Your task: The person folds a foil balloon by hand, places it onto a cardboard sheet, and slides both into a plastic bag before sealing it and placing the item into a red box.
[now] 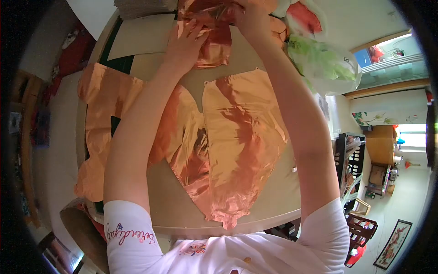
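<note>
A flat, uninflated rose-gold foil balloon [218, 48] lies at the far side of the table. My left hand [186, 48] rests on its left part, fingers spread over the foil. At the top edge of the view, my right hand [251, 19] has its fingers closed on the same balloon's upper part; the fingertips are partly cut off. Nearer my body is a large heart-shaped foil balloon [244, 132], flat and creased, with a small tab at its lower tip. Another flat copper-coloured foil balloon [107, 96] lies to the left, partly under my left forearm.
The round table [182, 201] has a beige cover. A pale sheet [139, 36] lies at the back left. On the right are a clear and green plastic bag [321, 64] and a black basket [351, 155]. More foil [277, 27] sits beyond my right wrist.
</note>
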`<act>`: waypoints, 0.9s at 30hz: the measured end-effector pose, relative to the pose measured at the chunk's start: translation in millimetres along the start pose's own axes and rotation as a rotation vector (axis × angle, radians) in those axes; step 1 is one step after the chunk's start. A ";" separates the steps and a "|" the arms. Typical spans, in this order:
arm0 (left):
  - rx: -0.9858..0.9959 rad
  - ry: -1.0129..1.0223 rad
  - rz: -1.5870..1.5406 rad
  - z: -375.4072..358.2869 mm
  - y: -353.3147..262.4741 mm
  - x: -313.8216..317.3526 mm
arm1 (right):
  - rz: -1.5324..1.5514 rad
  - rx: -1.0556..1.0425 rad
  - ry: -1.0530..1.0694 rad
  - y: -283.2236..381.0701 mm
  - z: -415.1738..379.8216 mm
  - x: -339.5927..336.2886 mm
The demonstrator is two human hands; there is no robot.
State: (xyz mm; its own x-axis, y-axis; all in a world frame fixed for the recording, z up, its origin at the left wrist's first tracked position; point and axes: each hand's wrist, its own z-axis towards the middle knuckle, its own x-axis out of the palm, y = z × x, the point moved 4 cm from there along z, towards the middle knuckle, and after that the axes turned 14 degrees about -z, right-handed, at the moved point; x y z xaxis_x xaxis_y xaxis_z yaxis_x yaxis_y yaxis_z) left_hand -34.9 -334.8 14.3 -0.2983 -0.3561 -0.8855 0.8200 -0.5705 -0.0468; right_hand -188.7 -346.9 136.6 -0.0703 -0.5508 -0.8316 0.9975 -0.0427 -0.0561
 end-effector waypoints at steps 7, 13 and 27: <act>-0.158 0.017 -0.050 50.9 25.7 38.4 | 0.405 -0.244 -0.307 -10.1 23.4 -12.8; -0.096 0.081 0.124 65.2 38.3 57.1 | 0.813 -0.138 -0.233 -25.1 38.3 -26.7; -0.138 -0.301 -0.323 63.7 61.2 41.9 | 0.909 -0.056 -0.684 -119.7 -12.3 -217.5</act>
State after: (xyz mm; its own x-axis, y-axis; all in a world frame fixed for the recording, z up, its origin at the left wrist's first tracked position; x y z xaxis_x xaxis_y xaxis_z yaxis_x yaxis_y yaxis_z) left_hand -28.3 -431.8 3.7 -0.6609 -0.3873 -0.6429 0.7131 -0.5911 -0.3770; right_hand -292.7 -211.7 317.4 0.7083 -0.6985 -0.1019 0.6777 0.6325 0.3750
